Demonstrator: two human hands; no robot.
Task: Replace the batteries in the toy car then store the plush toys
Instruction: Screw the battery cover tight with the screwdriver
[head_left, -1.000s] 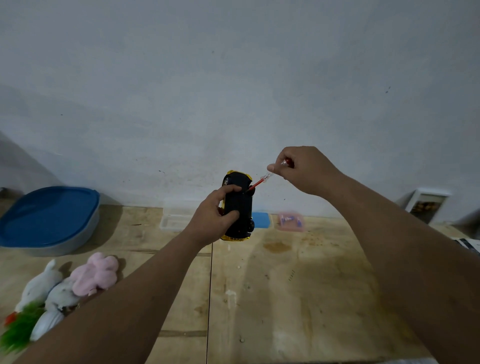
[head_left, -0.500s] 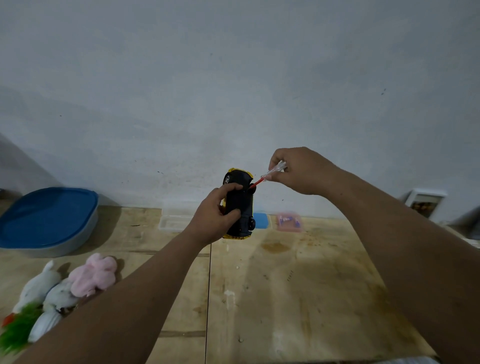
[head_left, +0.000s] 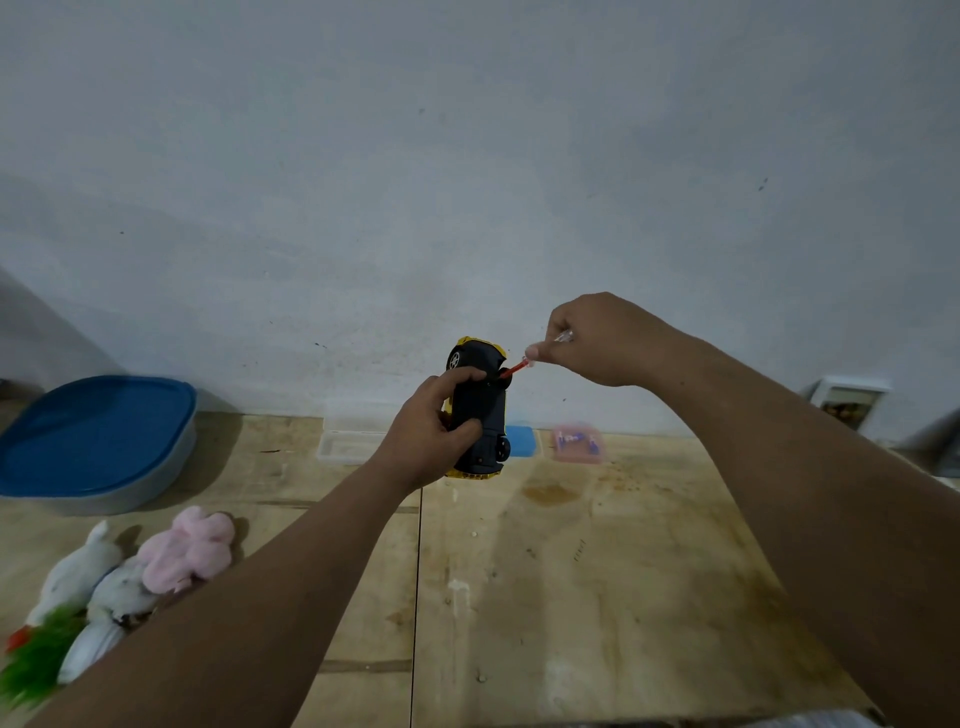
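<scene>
Left hand (head_left: 434, 434) grips the toy car (head_left: 480, 410) off the wooden table (head_left: 571, 571), black underside toward the person, long axis running 12 to 6. Right hand (head_left: 597, 340) pinches a small screwdriver (head_left: 519, 366), entering from 2 o'clock, tip at the underside near the upper wheel; probably the battery cover screw. Open air all round. Plush toys (head_left: 156, 566) lie at 8 o'clock, blue-lidded bin (head_left: 93, 436) at 9.

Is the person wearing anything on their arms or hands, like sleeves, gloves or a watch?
No. Both forearms are bare as far as the picture shows, with no sleeves in view. The left hand and the right hand have no gloves, and no watch, bracelet or ring shows.
</scene>
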